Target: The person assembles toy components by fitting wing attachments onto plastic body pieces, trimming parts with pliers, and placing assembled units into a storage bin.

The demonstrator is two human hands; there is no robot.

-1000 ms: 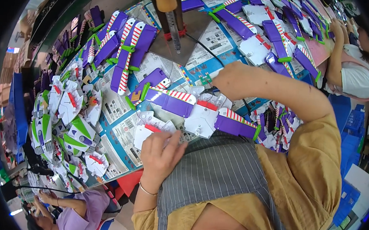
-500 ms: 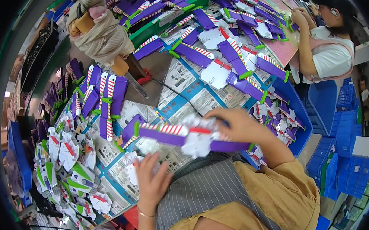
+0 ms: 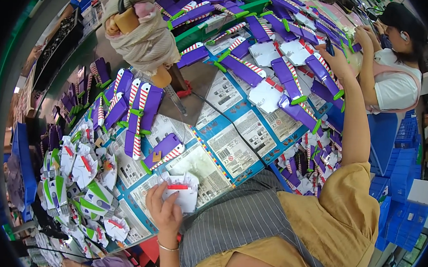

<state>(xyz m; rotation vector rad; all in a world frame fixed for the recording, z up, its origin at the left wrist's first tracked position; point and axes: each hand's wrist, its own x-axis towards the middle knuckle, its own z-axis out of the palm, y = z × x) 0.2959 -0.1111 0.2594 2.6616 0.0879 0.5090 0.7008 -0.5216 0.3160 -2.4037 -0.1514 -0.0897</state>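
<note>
My left hand (image 3: 164,213) has its fingers closed on the near left edge of a white plastic toy part (image 3: 186,195) with a red strip, lying on the printed sheets. Just beyond it rests a single purple toy wing (image 3: 163,147) with a red-and-white striped edge and a green tip. My right hand (image 3: 337,63) is stretched out to the far right, over the pile of winged pieces. A dark slim tool (image 3: 330,46) shows in its curled fingers; its kind cannot be made out. Close below that hand lies another purple wing (image 3: 322,74).
White-and-green toy bodies (image 3: 97,200) are heaped at the left. A cloth-wrapped post (image 3: 141,39) stands behind, and a black cable (image 3: 230,119) crosses the sheets. A blue bin (image 3: 336,117) with winged pieces is at the right. A co-worker (image 3: 397,72) sits at the far right.
The winged piece that my right hand held before me is gone from there. That hand has moved far out to the right. My left hand has come down onto the white part.
</note>
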